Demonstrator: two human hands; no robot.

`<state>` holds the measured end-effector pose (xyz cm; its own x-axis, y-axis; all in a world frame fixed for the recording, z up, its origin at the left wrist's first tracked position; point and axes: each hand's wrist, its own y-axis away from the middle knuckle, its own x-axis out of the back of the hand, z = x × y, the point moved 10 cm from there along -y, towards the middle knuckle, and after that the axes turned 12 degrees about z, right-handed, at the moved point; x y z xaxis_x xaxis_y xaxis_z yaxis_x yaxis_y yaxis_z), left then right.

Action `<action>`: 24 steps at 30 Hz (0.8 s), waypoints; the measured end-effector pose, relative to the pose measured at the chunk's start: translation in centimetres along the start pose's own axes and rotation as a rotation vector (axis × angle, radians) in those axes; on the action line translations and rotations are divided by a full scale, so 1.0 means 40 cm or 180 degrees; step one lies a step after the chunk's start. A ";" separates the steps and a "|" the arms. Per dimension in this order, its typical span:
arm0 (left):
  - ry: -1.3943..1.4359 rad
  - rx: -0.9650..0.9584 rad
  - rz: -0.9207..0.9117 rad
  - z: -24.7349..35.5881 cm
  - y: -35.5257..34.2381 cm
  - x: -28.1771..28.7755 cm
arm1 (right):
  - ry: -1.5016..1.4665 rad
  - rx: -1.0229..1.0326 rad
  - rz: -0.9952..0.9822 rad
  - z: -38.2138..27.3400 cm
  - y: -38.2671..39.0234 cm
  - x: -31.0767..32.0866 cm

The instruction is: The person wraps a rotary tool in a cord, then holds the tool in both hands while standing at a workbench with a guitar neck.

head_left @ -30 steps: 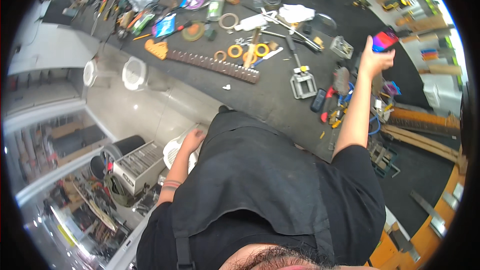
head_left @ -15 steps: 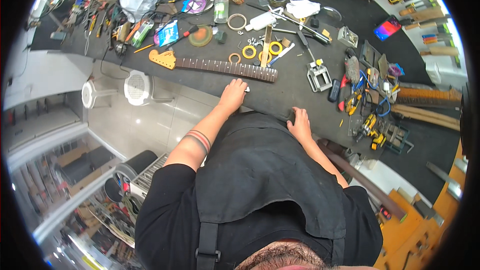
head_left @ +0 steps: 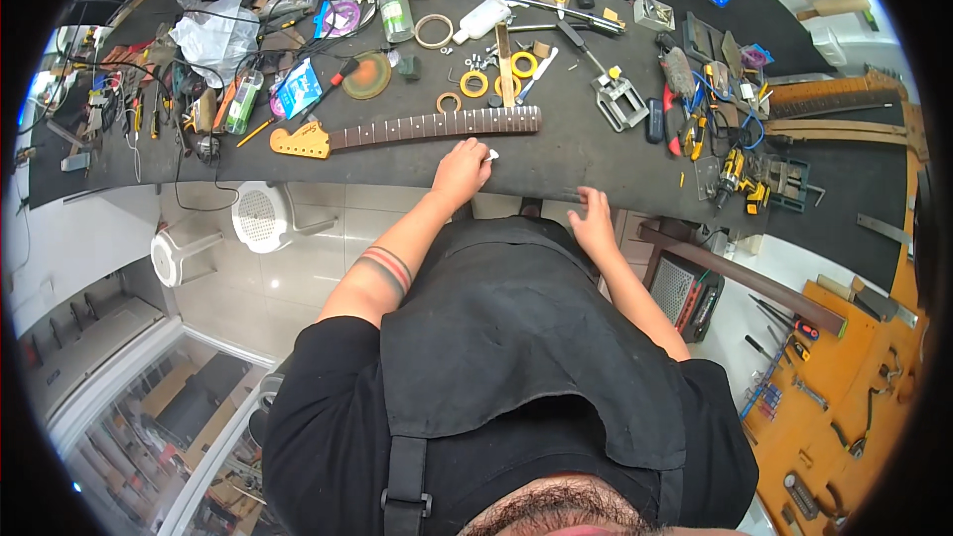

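The guitar neck (head_left: 432, 127) lies on the bench (head_left: 382, 165), just beyond the left hand (head_left: 463, 171); whether that grips the white bit (head_left: 493, 155) beside its fingers, I cannot tell. The right hand (head_left: 593, 219) is loosely open.

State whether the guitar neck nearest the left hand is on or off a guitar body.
Off: the guitar neck lies on the workbench, its square end joined to no body.

Bare forearms (head_left: 412, 235) forward and slightly inward, left hand (head_left: 463, 172) palm-down and curled, right hand (head_left: 594, 219) loose, half-spread.
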<state>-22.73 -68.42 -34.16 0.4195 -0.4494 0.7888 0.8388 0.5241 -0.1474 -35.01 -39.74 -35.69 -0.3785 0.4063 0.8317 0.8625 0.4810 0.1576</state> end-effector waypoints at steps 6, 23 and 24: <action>0.1429 0.0133 -0.0109 0.179 -0.017 0.181 | -0.1595 0.0543 -0.0358 -0.353 -0.061 0.066; 0.4845 -0.2448 0.0519 0.733 0.010 1.192 | -0.0553 -0.0625 -0.0609 0.081 -0.144 -0.138; 0.4779 -0.2447 0.0596 0.730 0.012 1.198 | -0.0523 -0.0537 -0.0550 0.069 -0.145 -0.135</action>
<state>-12.38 -68.58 20.98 0.0815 -0.9019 -0.4241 0.5161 0.4022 -0.7562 -38.89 -42.56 -42.56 -0.5622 0.4566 0.6895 0.8189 0.4236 0.3872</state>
